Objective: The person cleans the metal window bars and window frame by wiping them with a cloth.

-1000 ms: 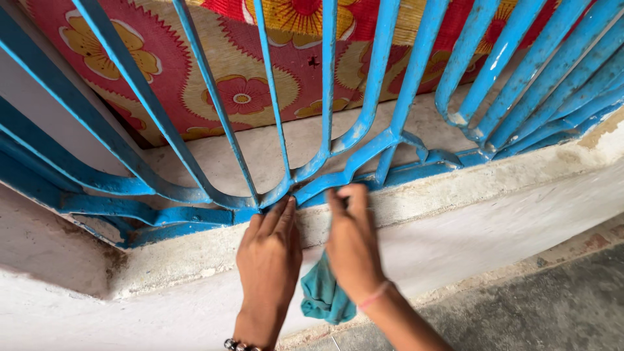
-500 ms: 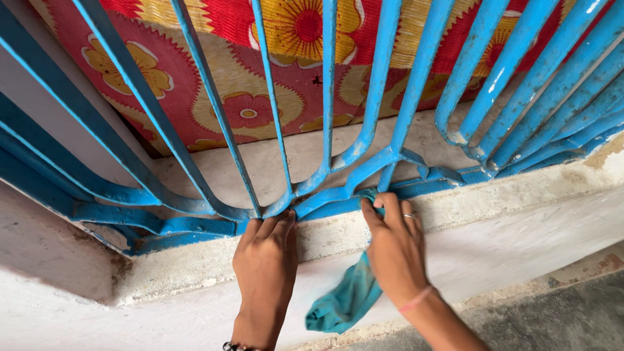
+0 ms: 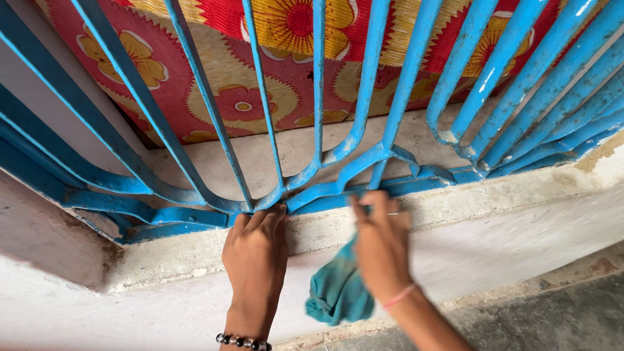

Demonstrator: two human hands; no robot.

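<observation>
A blue painted metal window grille [image 3: 364, 84] with curved bars stands on a rough cement sill [image 3: 455, 208]. My left hand [image 3: 255, 253] rests with its fingertips on the grille's bottom rail where several bars meet, holding nothing. My right hand [image 3: 382, 244], blurred, presses a teal cloth [image 3: 338, 289] against the bottom rail a little to the right. The rest of the cloth hangs down below that hand over the white wall. A beaded bracelet sits on my left wrist and a pink band on my right wrist.
Behind the bars lies a red and yellow flowered mat [image 3: 260, 78] on a pale floor. Below the sill is a white plastered wall [image 3: 520, 240], then a grey floor [image 3: 552, 312] at the lower right.
My right hand has slid a little left along the bottom rail with the cloth. My left hand stays on the rail, and the view has shifted slightly.
</observation>
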